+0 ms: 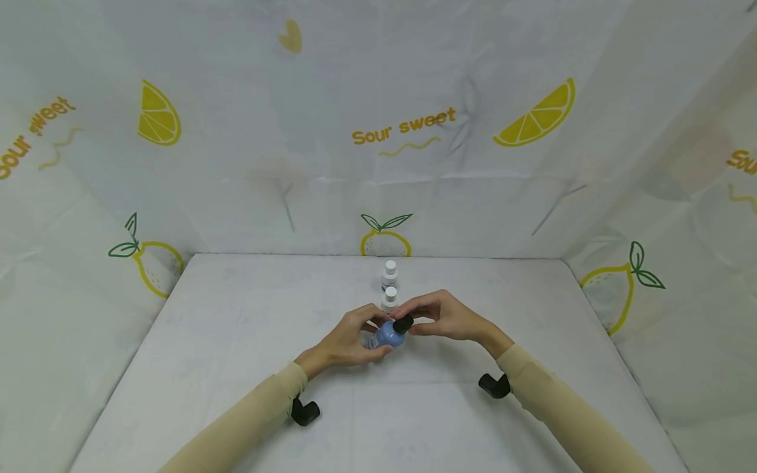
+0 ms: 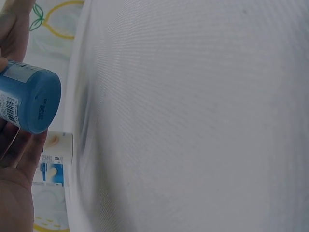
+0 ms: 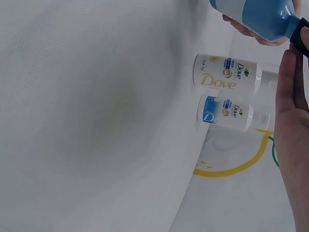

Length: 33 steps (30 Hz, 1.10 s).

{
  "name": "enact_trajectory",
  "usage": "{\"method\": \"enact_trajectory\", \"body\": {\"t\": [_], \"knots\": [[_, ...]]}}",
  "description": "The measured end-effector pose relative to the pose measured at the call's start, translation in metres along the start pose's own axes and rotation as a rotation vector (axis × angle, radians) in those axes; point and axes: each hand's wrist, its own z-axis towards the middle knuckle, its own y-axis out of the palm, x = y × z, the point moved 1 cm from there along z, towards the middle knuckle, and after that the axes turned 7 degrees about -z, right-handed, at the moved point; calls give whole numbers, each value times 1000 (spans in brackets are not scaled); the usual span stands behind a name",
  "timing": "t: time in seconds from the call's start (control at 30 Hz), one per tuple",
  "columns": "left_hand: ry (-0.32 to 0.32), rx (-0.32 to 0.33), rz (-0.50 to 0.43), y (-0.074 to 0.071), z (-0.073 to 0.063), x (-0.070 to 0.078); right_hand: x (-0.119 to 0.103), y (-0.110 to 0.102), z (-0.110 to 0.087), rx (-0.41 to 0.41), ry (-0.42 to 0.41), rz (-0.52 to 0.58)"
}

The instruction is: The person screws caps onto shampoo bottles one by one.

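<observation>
Curling round a glossy blue cylindrical bottle [image 1: 388, 336], the left hand [image 1: 347, 338] holds it tilted above the white tabletop [image 1: 266, 302], while the right hand [image 1: 446, 318] pinches its short black cap [image 1: 403, 324] between thumb and fingers, the bottle thus lying between both hands. Just beyond, a white, white-capped Dove bottle [image 1: 389, 299] stands upright before a second, similar white bottle [image 1: 389, 274]; the contents of all three are hidden.

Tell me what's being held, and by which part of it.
The blue bottle: left grip around its body, right grip on its black cap.
</observation>
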Motion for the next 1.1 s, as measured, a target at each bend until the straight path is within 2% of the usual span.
{"method": "enact_trajectory", "body": {"t": [0.17, 0.47, 0.7, 1.1], "knots": [[-3, 4, 3, 0, 0, 1, 0, 1, 1, 15, -8, -15], [-34, 3, 4, 1, -2, -1, -1, 2, 2, 44, 50, -50], [-23, -8, 11, 1, -2, 1, -2, 5, 4, 106, 103, -125], [-19, -13, 11, 0, -1, 4, -5, 11, 6, 171, 135, -212]]}}
